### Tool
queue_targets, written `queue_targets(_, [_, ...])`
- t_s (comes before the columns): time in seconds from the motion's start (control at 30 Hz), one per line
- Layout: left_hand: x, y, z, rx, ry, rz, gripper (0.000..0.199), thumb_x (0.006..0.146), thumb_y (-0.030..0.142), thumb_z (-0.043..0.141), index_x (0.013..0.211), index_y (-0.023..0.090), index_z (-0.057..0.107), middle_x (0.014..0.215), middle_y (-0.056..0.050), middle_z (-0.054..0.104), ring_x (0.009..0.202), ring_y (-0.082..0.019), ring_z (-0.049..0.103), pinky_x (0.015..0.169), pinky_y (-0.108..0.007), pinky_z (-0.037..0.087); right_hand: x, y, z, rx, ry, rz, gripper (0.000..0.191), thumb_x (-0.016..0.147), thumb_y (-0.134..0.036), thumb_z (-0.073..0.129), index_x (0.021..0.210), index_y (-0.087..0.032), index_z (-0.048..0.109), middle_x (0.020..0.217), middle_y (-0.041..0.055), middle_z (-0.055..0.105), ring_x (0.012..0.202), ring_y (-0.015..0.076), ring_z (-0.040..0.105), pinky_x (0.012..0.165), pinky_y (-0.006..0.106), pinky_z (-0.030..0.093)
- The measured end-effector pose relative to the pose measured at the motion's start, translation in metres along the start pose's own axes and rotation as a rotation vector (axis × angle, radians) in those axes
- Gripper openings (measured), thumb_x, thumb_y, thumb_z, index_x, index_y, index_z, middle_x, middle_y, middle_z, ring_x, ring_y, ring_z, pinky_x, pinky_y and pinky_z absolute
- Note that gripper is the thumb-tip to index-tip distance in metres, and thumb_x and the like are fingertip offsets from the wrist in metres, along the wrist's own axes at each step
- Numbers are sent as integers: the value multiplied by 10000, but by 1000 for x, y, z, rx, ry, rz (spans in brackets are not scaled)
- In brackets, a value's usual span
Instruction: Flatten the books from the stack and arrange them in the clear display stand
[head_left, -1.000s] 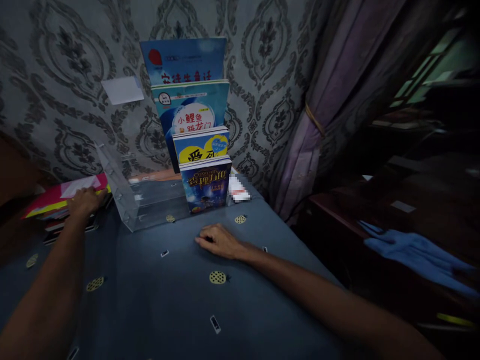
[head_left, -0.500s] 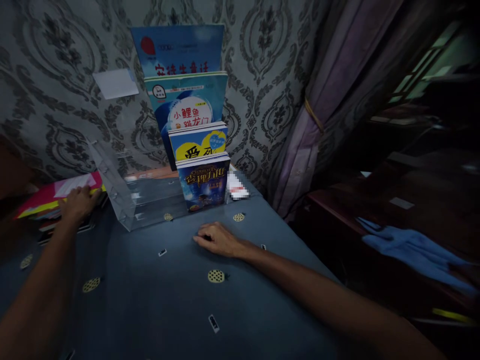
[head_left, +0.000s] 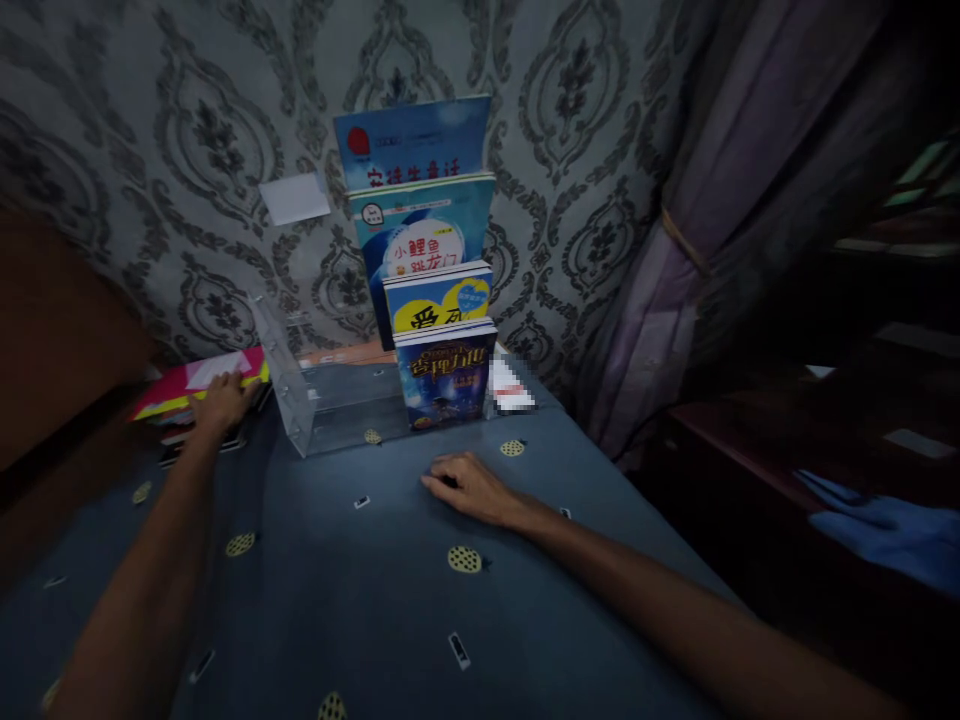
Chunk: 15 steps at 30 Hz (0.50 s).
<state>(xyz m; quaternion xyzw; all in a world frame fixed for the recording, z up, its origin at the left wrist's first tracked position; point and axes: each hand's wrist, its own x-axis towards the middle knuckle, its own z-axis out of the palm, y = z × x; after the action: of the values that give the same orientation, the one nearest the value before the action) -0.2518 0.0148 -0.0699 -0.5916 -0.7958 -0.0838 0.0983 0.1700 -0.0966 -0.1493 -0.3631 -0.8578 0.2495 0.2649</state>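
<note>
My left hand (head_left: 223, 402) lies on a pile of books and booklets (head_left: 169, 392) at the left, its fingers stretched over the top. Pink and yellow covers show on that pile, with darker ones beneath. Loosely curled and holding nothing, my right hand (head_left: 472, 488) rests on the tablecloth. Just beyond it stands a clear tiered book rack (head_left: 300, 430). Its right side carries books in steps: a dark blue one (head_left: 446, 380) in front, a blue and yellow one (head_left: 405, 312), a teal one (head_left: 375, 225), and a tall blue one (head_left: 420, 130) at the back.
A blue-grey cloth (head_left: 300, 600) with pineapple prints covers the table. Behind the rack is a patterned wall (head_left: 570, 90) with a pale card (head_left: 295, 199) in front of it. A tied purple curtain (head_left: 645, 320) hangs at the right, and a blue cloth (head_left: 892, 530) lies beyond the table edge.
The view has swung left, so the rack, books and both hands appear farther right. My left hand is still on the pile and my right hand still rests curled on the table.
</note>
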Motion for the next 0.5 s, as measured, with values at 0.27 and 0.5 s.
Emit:
queue_targets(0.27, [-19,-9,-4,80,23,29,590,981,529,379,1426,159,491,1442,-218,538,1330,-407,473,1052,-726,329,0,1,1,40,-8,-10,427,975,-350,453,578,-210,377,617,-16,481,578,121,460,575,277,314])
queue_targets(0.5, [-17,-25,-7,206,67,111,543,990,539,366,1279,167,636,1275,-207,620,1220,-395,544,955,-563,458,1,-2,0,29,-20,-2,431,977,-385,418,587,-219,342,621,-16,462,570,123,447,581,289,307])
